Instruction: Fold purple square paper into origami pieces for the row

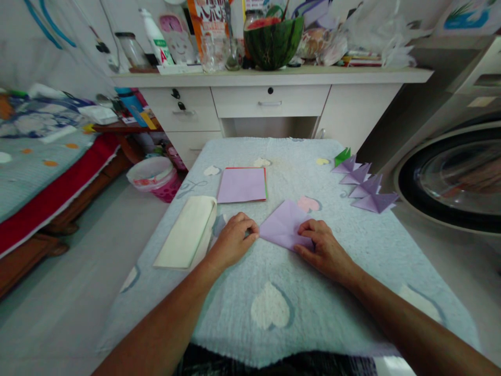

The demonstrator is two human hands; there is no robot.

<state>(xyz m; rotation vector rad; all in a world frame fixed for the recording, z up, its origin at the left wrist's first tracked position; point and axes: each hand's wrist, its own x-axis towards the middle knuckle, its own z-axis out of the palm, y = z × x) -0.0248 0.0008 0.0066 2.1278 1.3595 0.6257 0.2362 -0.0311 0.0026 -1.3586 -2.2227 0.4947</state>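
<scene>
A folded purple paper (282,223) lies on the pale blue cloth-covered table (274,292) in front of me. My left hand (234,239) pinches the paper's left corner with fingers curled. My right hand (323,246) presses its fingertips down on the paper's right lower edge, fingers bent. Just beyond the paper lies a stack of square sheets (242,184), purple on top with red and green edges showing.
Several folded purple pieces (366,187) and a green one (342,155) sit in a row at the table's right edge. A cream folded cloth (188,231) lies at left. A white desk (274,99) with a watermelon half stands behind; a washing machine (454,177) is at right; a pink bin (154,177) is at left.
</scene>
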